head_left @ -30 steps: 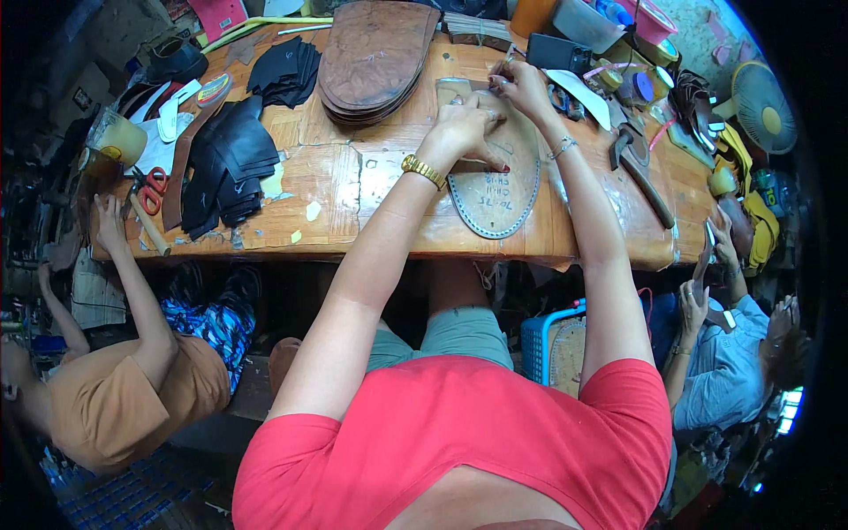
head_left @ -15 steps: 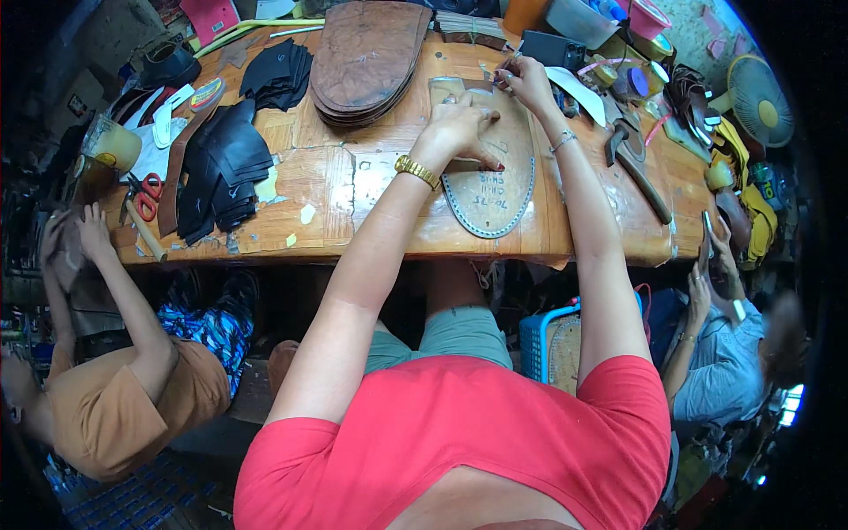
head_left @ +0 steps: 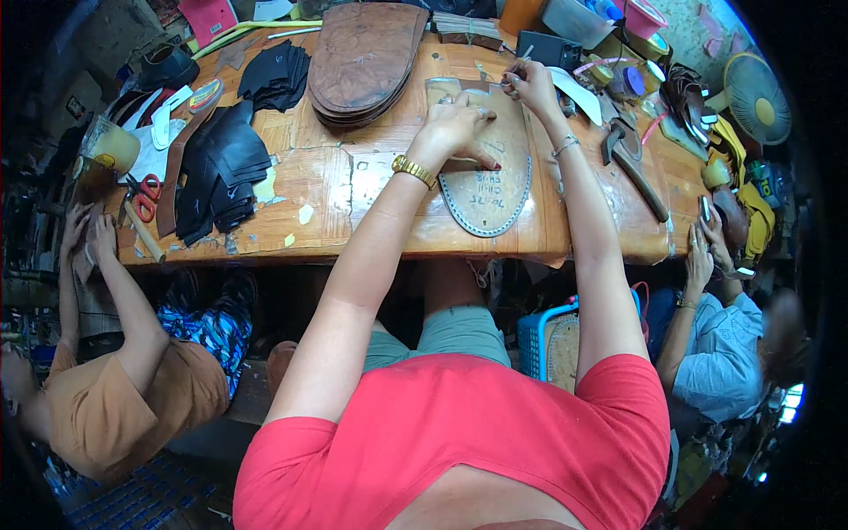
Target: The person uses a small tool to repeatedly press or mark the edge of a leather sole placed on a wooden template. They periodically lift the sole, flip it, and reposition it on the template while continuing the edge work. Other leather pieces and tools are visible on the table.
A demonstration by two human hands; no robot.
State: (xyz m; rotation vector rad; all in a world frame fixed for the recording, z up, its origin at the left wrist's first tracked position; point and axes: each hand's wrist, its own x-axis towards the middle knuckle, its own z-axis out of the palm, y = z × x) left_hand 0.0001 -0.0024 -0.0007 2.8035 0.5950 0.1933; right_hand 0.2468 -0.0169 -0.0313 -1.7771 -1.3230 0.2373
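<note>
Tan board (head_left: 487,196) lay on the surface (head_left: 380,221) beneath the left hand (head_left: 454,129), its grip spread wide; the right hand (head_left: 533,88) pinched a thin stick (head_left: 527,54) near the board's far end, where work seemed unfinished, how much done impossible to tell

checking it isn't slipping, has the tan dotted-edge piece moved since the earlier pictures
No, the tan piece shows no visible shift against the wooden table.

I wore a red short-sleeved shirt (head_left: 450,424), green shorts (head_left: 464,334) beyond it, a gold watch (head_left: 413,170) and silvery bracelet (head_left: 566,145).
</note>
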